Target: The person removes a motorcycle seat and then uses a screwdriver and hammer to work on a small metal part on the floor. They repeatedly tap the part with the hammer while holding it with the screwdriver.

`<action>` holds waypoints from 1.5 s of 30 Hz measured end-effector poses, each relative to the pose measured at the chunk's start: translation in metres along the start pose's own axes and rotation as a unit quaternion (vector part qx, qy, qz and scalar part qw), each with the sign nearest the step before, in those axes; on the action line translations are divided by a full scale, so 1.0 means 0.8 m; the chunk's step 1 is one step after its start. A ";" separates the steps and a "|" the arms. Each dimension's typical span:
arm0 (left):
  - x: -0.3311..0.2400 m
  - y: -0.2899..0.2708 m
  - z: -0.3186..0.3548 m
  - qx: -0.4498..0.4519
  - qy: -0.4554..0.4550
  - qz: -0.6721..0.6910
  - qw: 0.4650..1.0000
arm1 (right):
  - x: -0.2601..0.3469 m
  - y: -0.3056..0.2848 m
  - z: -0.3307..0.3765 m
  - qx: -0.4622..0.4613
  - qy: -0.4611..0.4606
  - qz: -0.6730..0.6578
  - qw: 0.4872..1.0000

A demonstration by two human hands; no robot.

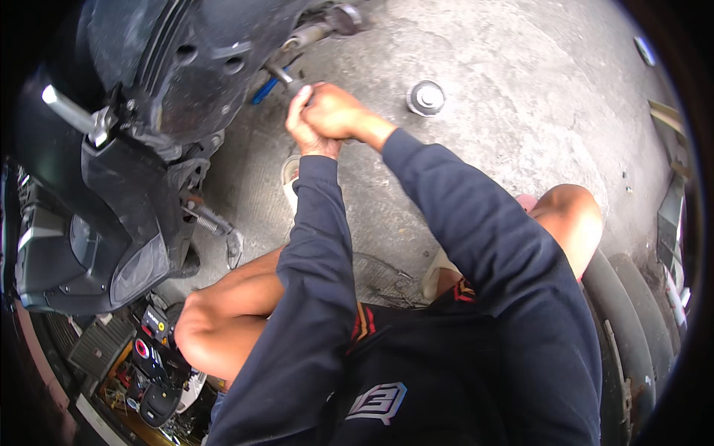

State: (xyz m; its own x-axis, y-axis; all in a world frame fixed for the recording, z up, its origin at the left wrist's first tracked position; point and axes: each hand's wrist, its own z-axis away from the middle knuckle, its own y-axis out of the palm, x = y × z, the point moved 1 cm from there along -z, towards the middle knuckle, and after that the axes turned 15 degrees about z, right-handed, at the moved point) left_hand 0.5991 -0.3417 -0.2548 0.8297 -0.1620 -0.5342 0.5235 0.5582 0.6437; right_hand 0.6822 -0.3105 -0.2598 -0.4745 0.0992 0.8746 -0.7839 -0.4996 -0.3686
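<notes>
Both my hands are clasped together on the handle of a metal wrench (281, 75) that reaches up to the underside of a black scooter (126, 141). My left hand (303, 128) wraps the handle from below. My right hand (335, 111) is folded over it from the right. Both arms are in dark blue sleeves and stretch forward over my bare knees. A blue tool handle (262, 91) lies on the concrete just beside the wrench.
A round metal cap (426, 97) sits on the grey concrete floor to the right of my hands. A black tyre (621, 320) lies at the lower right. A cluttered tool box (141, 364) with black and red items is at the lower left.
</notes>
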 end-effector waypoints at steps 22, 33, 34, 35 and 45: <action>-0.073 0.020 0.034 -0.133 -0.070 -0.375 0.915 | 0.037 0.033 0.043 0.081 0.152 -0.535 0.827; 0.037 -0.009 -0.004 0.068 -0.007 0.138 0.988 | -0.001 -0.010 0.010 0.026 0.068 0.032 0.997; 0.039 -0.011 -0.003 0.013 -0.007 0.128 0.992 | 0.000 -0.018 0.012 0.019 0.069 0.062 0.995; 0.036 -0.010 0.000 -0.013 -0.008 0.113 0.994 | 0.006 -0.021 0.016 0.018 0.022 0.083 0.996; -0.095 0.036 0.039 -0.141 -0.001 -0.577 0.805 | 0.049 0.070 0.048 0.134 0.075 -0.706 0.691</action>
State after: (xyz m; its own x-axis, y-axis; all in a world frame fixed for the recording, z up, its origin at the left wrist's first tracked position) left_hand 0.5566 -0.3386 -0.1788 -0.1756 -0.7063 -0.6858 0.8813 0.1977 -0.4292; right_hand 0.6347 -0.3678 -0.2341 0.6373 0.7280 0.2528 -0.4147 0.0475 0.9087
